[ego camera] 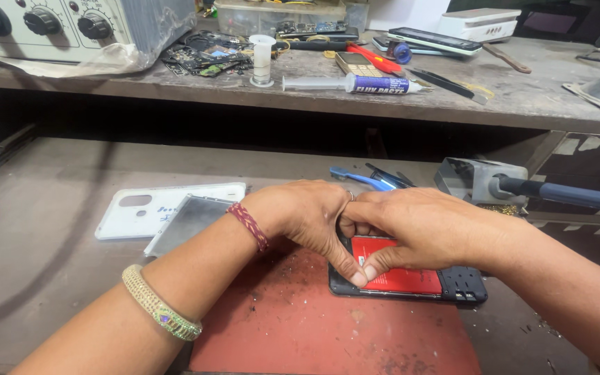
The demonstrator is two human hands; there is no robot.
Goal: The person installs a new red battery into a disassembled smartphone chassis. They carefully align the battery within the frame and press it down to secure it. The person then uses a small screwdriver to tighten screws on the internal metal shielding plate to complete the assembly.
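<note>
Fingers (355, 276) on opened black phone (453, 283)

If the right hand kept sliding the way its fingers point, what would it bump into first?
The right hand points leftward, and its fingers already press against the left hand over the opened black phone with the red battery. So it would meet the left hand first, though depth is unclear.

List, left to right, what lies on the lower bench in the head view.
White phone back cover → grey metal plate → left hand → right hand, both pressing on the opened phone with red battery on the red mat → soldering iron stand.
</note>
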